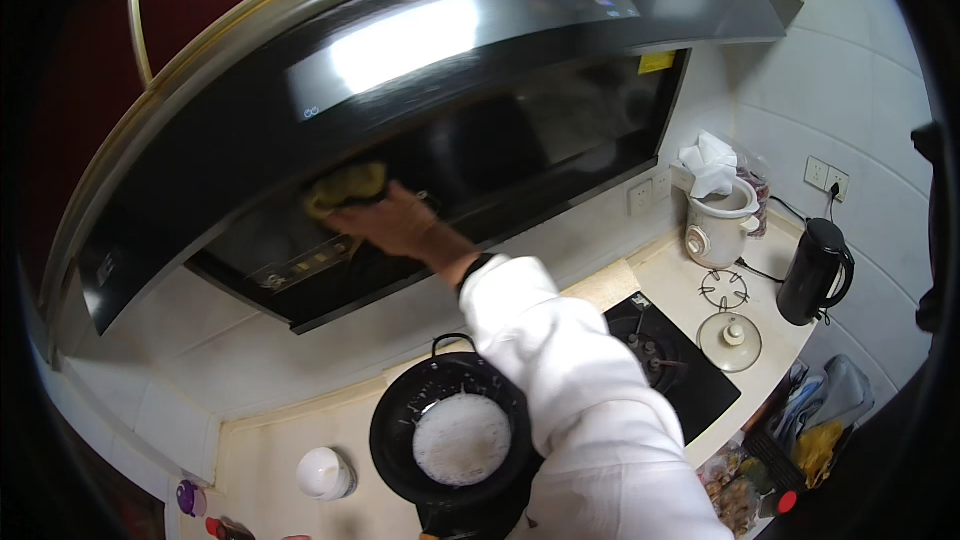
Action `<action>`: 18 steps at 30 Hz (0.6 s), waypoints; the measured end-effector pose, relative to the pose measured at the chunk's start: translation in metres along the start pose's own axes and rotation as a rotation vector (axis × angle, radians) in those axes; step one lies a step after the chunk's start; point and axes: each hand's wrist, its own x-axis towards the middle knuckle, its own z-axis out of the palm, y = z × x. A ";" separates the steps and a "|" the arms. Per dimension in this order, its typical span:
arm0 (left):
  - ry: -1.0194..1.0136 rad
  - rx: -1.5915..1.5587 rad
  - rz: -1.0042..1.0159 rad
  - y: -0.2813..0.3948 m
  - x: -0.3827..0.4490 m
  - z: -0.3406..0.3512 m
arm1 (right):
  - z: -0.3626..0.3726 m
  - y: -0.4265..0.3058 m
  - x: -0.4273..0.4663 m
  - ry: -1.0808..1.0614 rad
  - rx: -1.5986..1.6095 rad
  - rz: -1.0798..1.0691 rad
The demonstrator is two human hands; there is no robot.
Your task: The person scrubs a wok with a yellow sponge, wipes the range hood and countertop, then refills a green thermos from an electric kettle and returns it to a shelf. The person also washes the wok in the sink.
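Observation:
My right hand, in a white sleeve, reaches up and left to the dark glass range hood. It holds a blurred yellow-green cloth or sponge at the hood's panel, under the curved upper part. Below the arm, a black wok with white suds in it sits on the stove side of the counter. My left hand is out of view.
A white bowl stands left of the wok. Right of the arm are a black gas hob, a glass lid, a pan support, a white electric pot and a black kettle. Bags lie below the counter's right edge.

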 end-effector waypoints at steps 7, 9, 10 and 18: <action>0.151 0.092 0.054 0.051 -0.036 0.013 | -0.086 0.181 -0.126 -0.219 -0.059 0.478; 0.198 0.095 0.014 0.058 -0.047 0.014 | -0.086 0.220 -0.173 0.018 -0.279 0.553; 0.229 0.083 0.002 0.061 -0.051 0.013 | -0.079 0.240 -0.195 0.112 -0.258 0.659; 0.393 -0.029 -0.118 0.044 -0.086 -0.017 | -0.012 0.281 -0.255 0.618 0.209 1.248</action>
